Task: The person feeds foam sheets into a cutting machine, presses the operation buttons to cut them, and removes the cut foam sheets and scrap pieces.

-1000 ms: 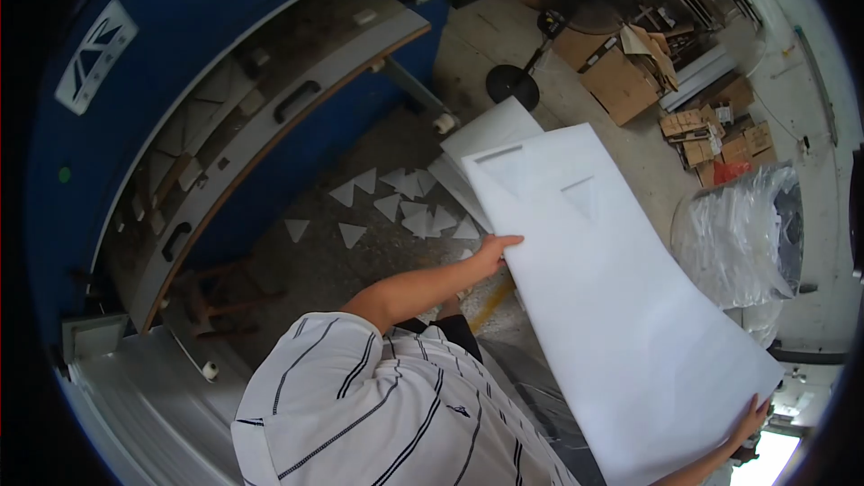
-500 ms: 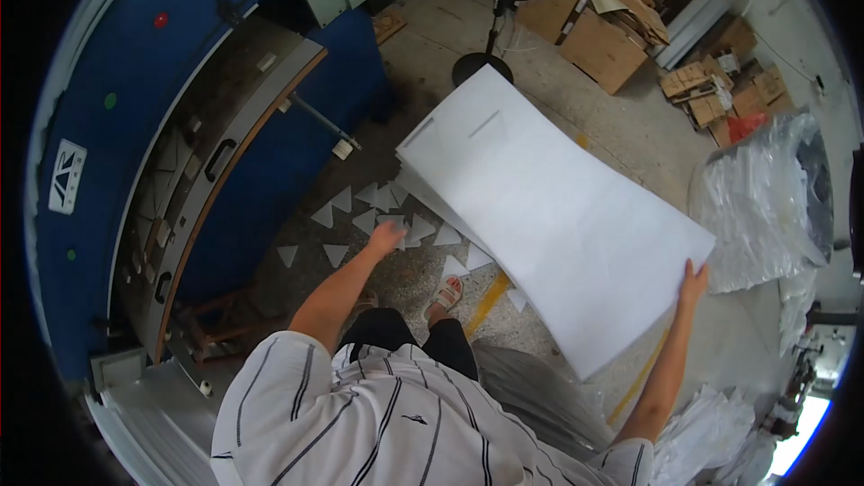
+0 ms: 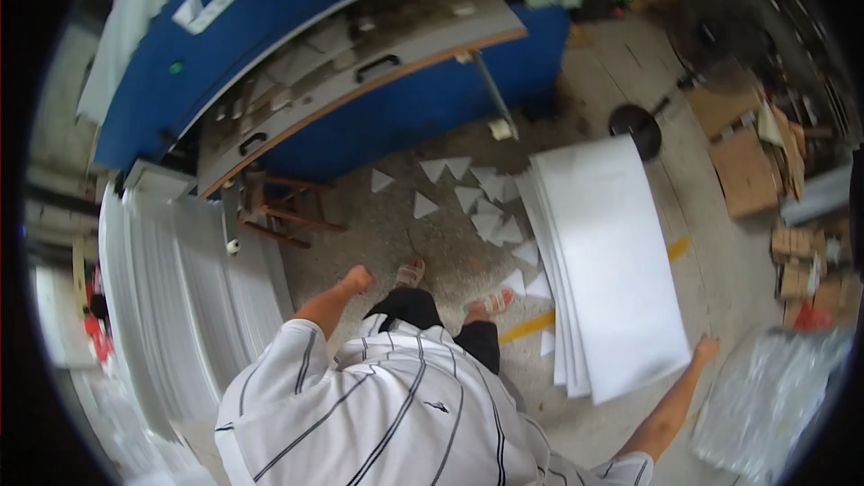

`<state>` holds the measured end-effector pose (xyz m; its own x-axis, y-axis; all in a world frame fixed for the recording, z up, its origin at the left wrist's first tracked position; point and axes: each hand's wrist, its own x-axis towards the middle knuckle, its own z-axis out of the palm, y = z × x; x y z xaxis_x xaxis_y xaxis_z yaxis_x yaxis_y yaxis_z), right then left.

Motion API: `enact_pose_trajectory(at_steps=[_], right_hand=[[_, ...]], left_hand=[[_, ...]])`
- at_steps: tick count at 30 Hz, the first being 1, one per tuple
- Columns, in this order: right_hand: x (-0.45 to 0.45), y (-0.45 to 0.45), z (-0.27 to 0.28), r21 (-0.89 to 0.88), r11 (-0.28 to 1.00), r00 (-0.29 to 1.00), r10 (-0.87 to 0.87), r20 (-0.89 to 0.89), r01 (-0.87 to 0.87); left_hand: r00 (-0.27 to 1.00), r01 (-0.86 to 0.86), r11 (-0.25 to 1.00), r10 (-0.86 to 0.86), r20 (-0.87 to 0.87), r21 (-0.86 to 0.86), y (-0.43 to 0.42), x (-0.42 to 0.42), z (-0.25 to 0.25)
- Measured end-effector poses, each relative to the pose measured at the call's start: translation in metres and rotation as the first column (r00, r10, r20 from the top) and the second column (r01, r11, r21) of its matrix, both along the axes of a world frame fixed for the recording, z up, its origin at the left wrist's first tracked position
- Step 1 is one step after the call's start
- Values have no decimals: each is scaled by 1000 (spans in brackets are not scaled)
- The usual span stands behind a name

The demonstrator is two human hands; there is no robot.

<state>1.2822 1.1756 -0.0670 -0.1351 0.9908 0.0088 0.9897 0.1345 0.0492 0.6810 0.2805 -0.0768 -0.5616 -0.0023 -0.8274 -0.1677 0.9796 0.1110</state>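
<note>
A stack of large white sheets [image 3: 612, 270] lies on the floor to the right of my feet, its layers slightly fanned along the left edge. My left hand [image 3: 360, 280] hangs over the floor left of my feet, fingers curled, nothing visible in it. Beside the lower right corner of the stack is my right hand [image 3: 706, 348], its fingers drawn together and apart from the sheets; whether it holds anything is too small to tell. Several white triangular pieces [image 3: 486, 220] are scattered on the floor between the stack and the blue machine [image 3: 423, 94].
A tall pile of white sheets [image 3: 180, 306] stands at the left, near a wooden stool [image 3: 292, 211]. The machine's table edge [image 3: 360, 90] juts out ahead. A fan base [image 3: 635, 130], cardboard boxes [image 3: 747, 171] and a plastic-wrapped bundle [image 3: 765, 405] are at the right.
The top sheet has come down onto the stack and both hands have let go of it. My left hand has moved back towards my body. The view has turned left.
</note>
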Motion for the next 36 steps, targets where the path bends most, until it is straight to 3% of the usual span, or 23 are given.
enact_pose_trajectory(at_steps=[2,4,7,13,15,19,20,22,23,25,26,27,28,29,30,31,33,35,36], right_hand=[[-66,10,39,-38,998,979,-50,-200,44],[-130,28,57,7,998,977,58,-205,-57],[-225,40,91,34,977,944,213,-251,-212],[-458,-31,208,164,788,713,609,-347,-593],[-529,-63,250,260,682,607,729,-317,-684],[-655,-175,376,510,406,338,914,-226,-758],[-684,-220,415,589,298,261,954,-149,-752],[-733,-328,493,659,243,218,968,-122,-711],[-758,-385,525,687,215,201,974,-101,-694],[-811,-488,592,738,56,73,997,-9,-673],[-841,-523,619,751,8,29,999,15,-660],[-869,-555,645,772,-37,-14,999,36,-635],[-894,-591,672,788,-104,-54,995,90,-607],[-921,-627,699,798,-172,-88,985,149,-577],[-950,-650,718,820,-213,-146,977,159,-532],[-977,-670,738,831,-292,-207,954,218,-473],[-1024,-710,772,839,-297,-212,952,221,-457],[-1070,-734,799,842,-229,-149,973,178,-488],[-1088,-741,809,814,-146,-53,989,140,-562]], left_hand=[[997,22,1000,-21,68,-15,13,5,-4],[915,393,908,-402,33,146,34,-3,11],[890,453,826,-398,-220,336,49,-25,31],[877,275,879,-64,-475,390,5,-107,62],[832,303,875,-49,-553,378,-41,-130,44],[818,407,877,-227,-528,255,-149,-175,-6],[879,394,902,-315,-358,174,-166,-193,0],[793,409,882,-218,-569,233,-207,-239,-5],[790,299,860,19,-613,412,-216,-260,50],[573,293,869,175,-800,400,-231,-331,163],[485,194,793,434,-759,578,-240,-359,221],[27,338,882,339,-940,328,-265,-405,245],[-301,378,899,346,-888,222,-279,-439,314],[-411,243,954,263,-873,173,-293,-450,395],[-600,162,983,168,-782,87,-304,-458,462],[-704,116,991,130,-698,68,-316,-472,510],[-740,123,992,114,-663,35,-338,-502,579],[-638,94,995,29,-769,-40,-345,-536,619],[-544,228,973,103,-833,-28,-351,-563,628]])
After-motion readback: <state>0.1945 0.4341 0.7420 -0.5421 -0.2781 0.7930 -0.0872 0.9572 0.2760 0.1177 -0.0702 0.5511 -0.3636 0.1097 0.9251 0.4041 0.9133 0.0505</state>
